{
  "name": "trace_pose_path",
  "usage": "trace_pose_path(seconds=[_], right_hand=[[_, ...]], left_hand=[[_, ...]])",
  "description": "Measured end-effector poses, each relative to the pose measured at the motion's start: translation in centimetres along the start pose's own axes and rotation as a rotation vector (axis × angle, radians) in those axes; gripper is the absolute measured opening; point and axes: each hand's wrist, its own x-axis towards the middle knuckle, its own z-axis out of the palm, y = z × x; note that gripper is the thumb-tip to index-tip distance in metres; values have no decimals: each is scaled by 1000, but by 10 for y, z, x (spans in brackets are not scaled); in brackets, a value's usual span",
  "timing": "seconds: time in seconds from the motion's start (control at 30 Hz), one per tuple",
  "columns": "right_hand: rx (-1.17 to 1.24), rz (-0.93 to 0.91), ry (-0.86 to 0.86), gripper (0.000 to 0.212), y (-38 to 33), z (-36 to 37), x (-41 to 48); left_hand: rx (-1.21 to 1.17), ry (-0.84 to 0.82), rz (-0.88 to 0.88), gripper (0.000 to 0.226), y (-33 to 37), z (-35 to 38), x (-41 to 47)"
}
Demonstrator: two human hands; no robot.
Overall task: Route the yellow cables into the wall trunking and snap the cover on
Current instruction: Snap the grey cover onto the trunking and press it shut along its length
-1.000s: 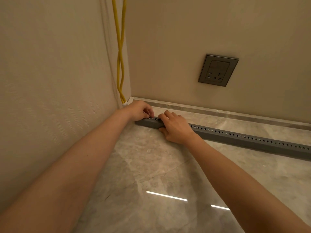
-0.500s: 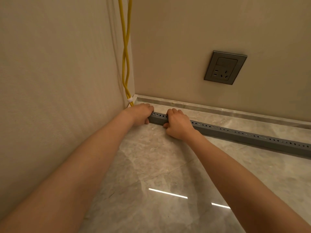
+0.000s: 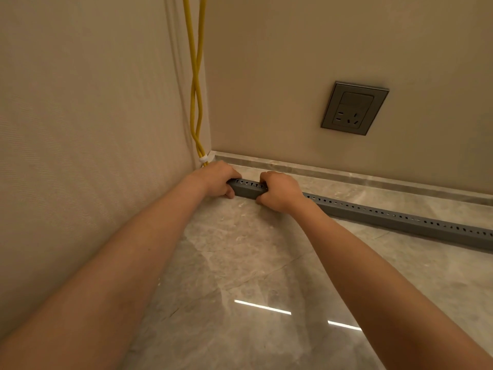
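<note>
Head view. Grey trunking lay flat on the marble floor. Its long axis ran from the room corner out toward the right edge of frame, roughly parallel to the stone skirting and apart from it. A row of small holes along its top face looked up. Its corner end was hidden under the left hand.

Left grip was closed over that end: fingers curled across the top, thumb on the near side. The right hand sat just beside it on the same piece, its grip likewise wrapped over the top, with a short bare stretch of trunking between the two.

Two yellow cables hung down the corner, crossing once, gathered by a white tie just above the left hand. Their lower ends were not visible. A grey socket sat on the back wall.
</note>
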Motion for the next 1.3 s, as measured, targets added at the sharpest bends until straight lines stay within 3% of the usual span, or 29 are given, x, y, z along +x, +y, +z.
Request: trace_pose_path(seconds=[0.2,0.3,0.47,0.77,1.1,1.3], right_hand=[[-182,-47,-173,31,-6,-18,6],[-128,-42,-216,36,-7,-12,7],[-33,-25,-137,35,-5,-3,6],[-135,-81,-48,29,-8,4,3],[-108,-100,-91,28,0,2,11],[-117,-87,-105,39,1,4,5]], left_hand=[[57,-33,12,36,-1,-5,3],[81,-47,15,36,-1,-5,4],[78,-60,1,37,0,-8,6],[51,-60,0,34,1,-8,7],[31,-64,7,31,-1,-10,13],[14,-23,22,29,-4,-4,7]])
